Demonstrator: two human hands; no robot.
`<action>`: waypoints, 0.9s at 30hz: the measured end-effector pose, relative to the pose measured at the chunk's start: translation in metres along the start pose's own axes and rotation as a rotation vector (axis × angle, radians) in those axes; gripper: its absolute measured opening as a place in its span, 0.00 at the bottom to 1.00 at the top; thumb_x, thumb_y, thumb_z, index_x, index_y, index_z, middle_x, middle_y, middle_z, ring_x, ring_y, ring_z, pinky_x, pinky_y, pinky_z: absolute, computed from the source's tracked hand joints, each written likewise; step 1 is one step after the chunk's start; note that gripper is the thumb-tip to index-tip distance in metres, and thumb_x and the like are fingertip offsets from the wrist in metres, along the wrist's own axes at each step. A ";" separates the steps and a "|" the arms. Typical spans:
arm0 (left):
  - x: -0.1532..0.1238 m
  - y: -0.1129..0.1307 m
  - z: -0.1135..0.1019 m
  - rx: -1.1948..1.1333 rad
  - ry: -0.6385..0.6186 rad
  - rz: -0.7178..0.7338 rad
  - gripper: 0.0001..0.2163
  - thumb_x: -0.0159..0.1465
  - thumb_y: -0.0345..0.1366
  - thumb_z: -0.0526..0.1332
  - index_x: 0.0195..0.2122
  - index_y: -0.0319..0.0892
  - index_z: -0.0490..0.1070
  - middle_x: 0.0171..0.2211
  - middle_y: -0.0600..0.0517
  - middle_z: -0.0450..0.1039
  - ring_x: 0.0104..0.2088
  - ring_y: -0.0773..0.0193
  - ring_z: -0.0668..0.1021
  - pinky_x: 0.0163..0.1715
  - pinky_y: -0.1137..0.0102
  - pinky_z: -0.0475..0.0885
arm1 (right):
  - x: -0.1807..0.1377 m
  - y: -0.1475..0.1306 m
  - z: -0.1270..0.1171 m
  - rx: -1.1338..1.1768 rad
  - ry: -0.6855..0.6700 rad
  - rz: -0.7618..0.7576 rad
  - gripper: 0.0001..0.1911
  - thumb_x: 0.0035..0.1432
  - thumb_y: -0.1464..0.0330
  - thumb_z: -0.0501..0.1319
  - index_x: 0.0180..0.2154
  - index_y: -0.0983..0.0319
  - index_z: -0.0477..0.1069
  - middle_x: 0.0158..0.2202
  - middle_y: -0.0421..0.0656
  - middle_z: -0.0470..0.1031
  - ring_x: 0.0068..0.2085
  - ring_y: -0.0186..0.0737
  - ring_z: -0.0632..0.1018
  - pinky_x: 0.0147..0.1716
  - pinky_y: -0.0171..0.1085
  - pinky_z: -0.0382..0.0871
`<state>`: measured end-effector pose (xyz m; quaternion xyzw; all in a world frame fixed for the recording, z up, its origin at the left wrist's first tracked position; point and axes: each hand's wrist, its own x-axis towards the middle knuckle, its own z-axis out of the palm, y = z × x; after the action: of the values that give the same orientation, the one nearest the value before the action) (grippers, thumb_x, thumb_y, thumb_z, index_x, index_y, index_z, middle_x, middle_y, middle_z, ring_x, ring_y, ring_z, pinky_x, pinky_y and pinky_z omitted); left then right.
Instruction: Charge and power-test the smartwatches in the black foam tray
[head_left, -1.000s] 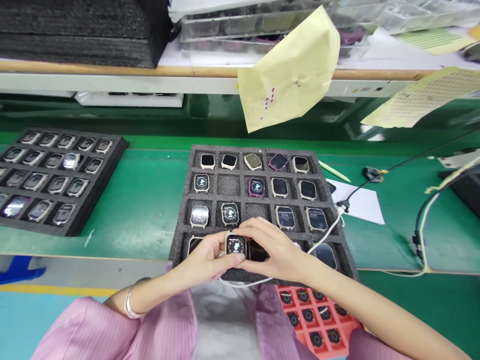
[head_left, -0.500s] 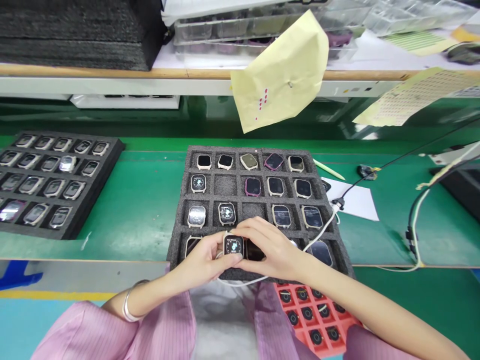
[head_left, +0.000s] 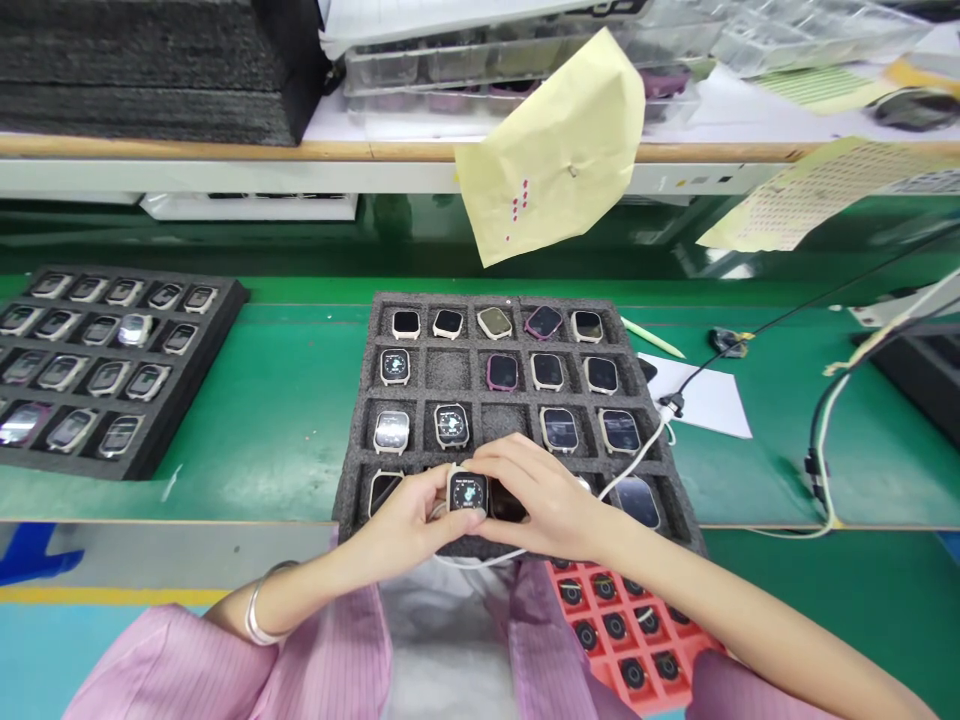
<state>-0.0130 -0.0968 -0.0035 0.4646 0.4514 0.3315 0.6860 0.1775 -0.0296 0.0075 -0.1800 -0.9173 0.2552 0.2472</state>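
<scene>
Both my hands hold one smartwatch (head_left: 468, 492) over the near edge of a black foam tray (head_left: 361, 408). Its screen is lit with a dial, facing up at me. My left hand (head_left: 415, 515) grips the watch from the left, thumb on its lower edge. From the right, my right hand (head_left: 544, 500) has its fingertips closed on the same watch. A white cable (head_left: 637, 468) runs from the right of the tray to below my hands; where it ends is hidden. Several watches without straps lie in the tray's compartments, some with lit screens, such as a watch (head_left: 451, 426) just beyond my hands.
A second foam tray of watches (head_left: 172, 385) lies to the left. Below my right forearm is a red tray (head_left: 611, 660) of round black parts. A paper (head_left: 712, 400) and a green pen (head_left: 652, 338) lie right. Yellow paper (head_left: 555, 160) hangs from the shelf.
The view has shifted slightly. My hands keep the same grip on the watch, with its screen still lit.
</scene>
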 end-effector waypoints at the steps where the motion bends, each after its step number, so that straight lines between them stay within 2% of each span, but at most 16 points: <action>1: 0.000 0.000 0.000 0.004 0.000 0.001 0.13 0.62 0.38 0.62 0.45 0.37 0.69 0.38 0.50 0.70 0.38 0.63 0.70 0.40 0.69 0.65 | 0.000 0.000 0.000 -0.005 0.008 -0.007 0.17 0.63 0.62 0.61 0.49 0.66 0.66 0.41 0.52 0.74 0.41 0.47 0.75 0.40 0.45 0.71; 10: -0.002 -0.004 0.001 0.053 0.042 0.023 0.16 0.61 0.43 0.63 0.45 0.39 0.71 0.33 0.52 0.70 0.33 0.64 0.69 0.34 0.71 0.65 | 0.001 -0.004 -0.004 0.056 -0.005 0.034 0.16 0.61 0.64 0.63 0.48 0.64 0.67 0.41 0.50 0.74 0.42 0.46 0.75 0.41 0.45 0.71; 14: -0.004 -0.003 0.002 0.009 -0.031 -0.032 0.19 0.57 0.42 0.67 0.47 0.40 0.68 0.35 0.53 0.70 0.27 0.70 0.65 0.27 0.74 0.61 | 0.004 0.009 -0.017 0.219 0.036 0.133 0.20 0.56 0.63 0.68 0.48 0.61 0.65 0.44 0.48 0.72 0.45 0.46 0.74 0.44 0.44 0.71; 17: -0.004 -0.004 0.005 -0.017 -0.034 -0.051 0.19 0.60 0.40 0.65 0.49 0.40 0.66 0.36 0.52 0.70 0.27 0.71 0.65 0.27 0.74 0.61 | 0.006 0.025 -0.028 0.024 0.039 0.198 0.20 0.57 0.64 0.68 0.48 0.61 0.65 0.46 0.50 0.70 0.50 0.51 0.72 0.48 0.49 0.68; 20: -0.003 -0.004 0.008 -0.025 0.011 -0.039 0.18 0.62 0.41 0.63 0.51 0.41 0.66 0.33 0.53 0.69 0.29 0.69 0.68 0.28 0.74 0.63 | 0.005 0.034 -0.040 -0.227 -0.103 0.214 0.22 0.58 0.64 0.66 0.51 0.64 0.66 0.51 0.55 0.68 0.52 0.56 0.70 0.48 0.53 0.66; 22: -0.005 -0.002 0.011 -0.032 0.016 -0.024 0.17 0.62 0.42 0.63 0.50 0.42 0.67 0.32 0.53 0.69 0.28 0.69 0.68 0.27 0.74 0.62 | 0.001 0.034 -0.052 -0.334 -0.149 0.218 0.21 0.60 0.65 0.64 0.53 0.65 0.65 0.52 0.56 0.68 0.52 0.57 0.70 0.47 0.53 0.66; 25: -0.007 0.006 0.016 -0.054 0.000 -0.032 0.15 0.63 0.43 0.62 0.47 0.42 0.67 0.35 0.52 0.70 0.24 0.72 0.64 0.22 0.76 0.59 | -0.010 0.032 -0.073 -0.446 -0.215 0.236 0.13 0.61 0.67 0.61 0.48 0.64 0.70 0.47 0.53 0.71 0.46 0.55 0.73 0.42 0.50 0.68; 27: -0.007 0.012 0.020 -0.071 -0.012 -0.038 0.13 0.63 0.43 0.61 0.45 0.41 0.67 0.37 0.52 0.70 0.23 0.74 0.61 0.20 0.77 0.58 | -0.017 0.033 -0.081 -0.473 -0.282 0.256 0.12 0.60 0.67 0.62 0.45 0.64 0.71 0.43 0.51 0.71 0.42 0.53 0.75 0.38 0.48 0.69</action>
<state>0.0025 -0.1051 0.0127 0.4332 0.4440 0.3313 0.7110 0.2425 0.0198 0.0433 -0.3095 -0.9464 0.0862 0.0345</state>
